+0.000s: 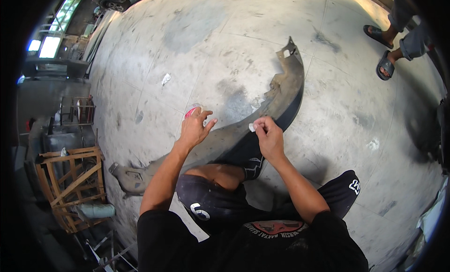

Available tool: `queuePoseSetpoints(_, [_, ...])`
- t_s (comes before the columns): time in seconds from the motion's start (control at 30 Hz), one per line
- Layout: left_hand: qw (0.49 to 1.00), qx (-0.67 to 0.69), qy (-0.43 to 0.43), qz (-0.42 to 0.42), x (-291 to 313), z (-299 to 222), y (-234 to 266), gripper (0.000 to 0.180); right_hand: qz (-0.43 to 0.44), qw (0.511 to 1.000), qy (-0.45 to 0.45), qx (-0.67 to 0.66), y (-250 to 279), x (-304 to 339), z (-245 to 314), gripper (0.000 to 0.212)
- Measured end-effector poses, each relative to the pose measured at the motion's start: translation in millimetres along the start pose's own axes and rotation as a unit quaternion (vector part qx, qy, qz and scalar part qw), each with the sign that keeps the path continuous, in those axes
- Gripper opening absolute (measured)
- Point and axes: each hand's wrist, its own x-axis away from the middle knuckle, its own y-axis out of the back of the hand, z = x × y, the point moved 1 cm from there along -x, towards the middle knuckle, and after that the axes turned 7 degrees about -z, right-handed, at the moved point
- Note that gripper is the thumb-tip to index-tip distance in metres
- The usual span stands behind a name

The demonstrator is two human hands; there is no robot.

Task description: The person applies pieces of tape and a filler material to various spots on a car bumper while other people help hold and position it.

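The fender [253, 117], a long curved car panel, lies inner face up on the concrete floor [337, 122], arching from near the wooden crate [75, 187] toward the floor's far side. The right hand [268, 137] is closed, pinching a small white piece [252, 127] against the panel's middle. The left hand [196, 127] rests open, fingers spread, on the panel beside a small pink-and-white object [191, 111].

Risks, as judged: the unclamped panel could rock or slide under pressure, and the small piece could slip from the pinch.

Surroundings: another person's sandalled feet [382, 49] stand near the floor's far right edge; a paper scrap [165, 79] lies well apart. The person's own knee [220, 176] crowds the panel's near side.
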Motion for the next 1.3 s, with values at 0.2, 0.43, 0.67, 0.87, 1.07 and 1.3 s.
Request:
queuePoseSetpoints(0.2, [0.991,0.104,-0.049,0.064,-12.8,-45.2,-0.7,0.024,0.025,0.996,-0.034,-0.077,34.4,12.6,-20.5,0.004])
queuePoseSetpoints(0.43, [0.935,0.259,0.068,0.233,-10.3,-140.6,-4.9,0.033,-0.004,0.986,-0.092,-0.137,42.8,13.2,-4.5,0.005])
queuePoseSetpoints(0.67, [0.897,0.358,0.140,0.218,6.8,-149.7,-16.5,0.023,-0.011,0.992,-0.045,-0.118,45.8,23.0,6.4,0.011])
queuePoseSetpoints(0.87, [0.937,0.280,0.095,0.185,30.9,-137.2,-22.8,0.026,0.058,0.998,-0.001,-0.004,47.5,28.4,1.4,0.012])
queuePoseSetpoints(1.07, [0.838,0.477,0.221,0.144,34.3,-145.5,0.4,0.024,0.028,0.993,0.108,0.042,40.0,34.8,41.7,0.006])
queuePoseSetpoints(1.3, [0.713,0.648,0.267,0.010,69.5,-158.4,41.7,0.022,-0.047,0.923,0.383,0.013,16.7,57.0,97.8,0.009])
